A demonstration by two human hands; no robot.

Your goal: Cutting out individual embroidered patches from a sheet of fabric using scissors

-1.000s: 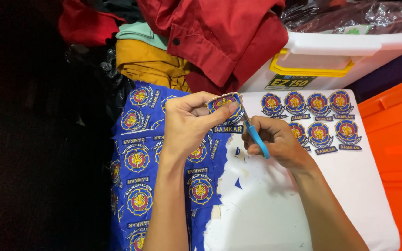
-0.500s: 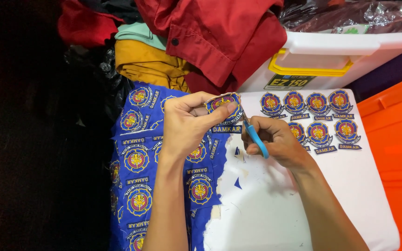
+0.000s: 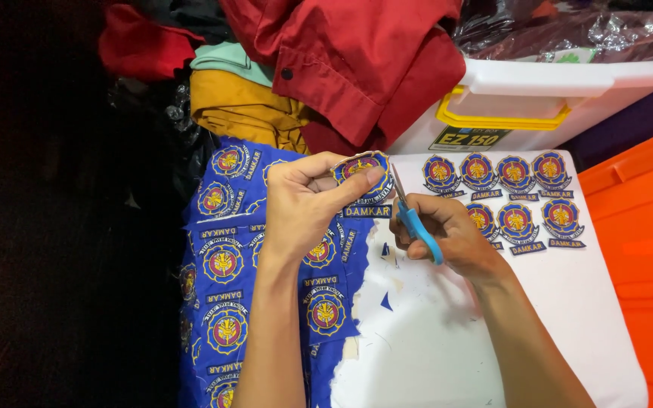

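The left hand [image 3: 307, 200] is pinching a round embroidered patch [image 3: 362, 170] above the blue patch sheet [image 3: 224, 264], while the right hand [image 3: 447, 234], fingers curled, is gripping blue-handled scissors [image 3: 415, 221] touching the patch's edge

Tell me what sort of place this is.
Probably a small tailoring or embroidery workshop. The left hand holds a patch that scissors in the right hand trim; cut patches lie in rows on a white lid, and garments are piled behind.
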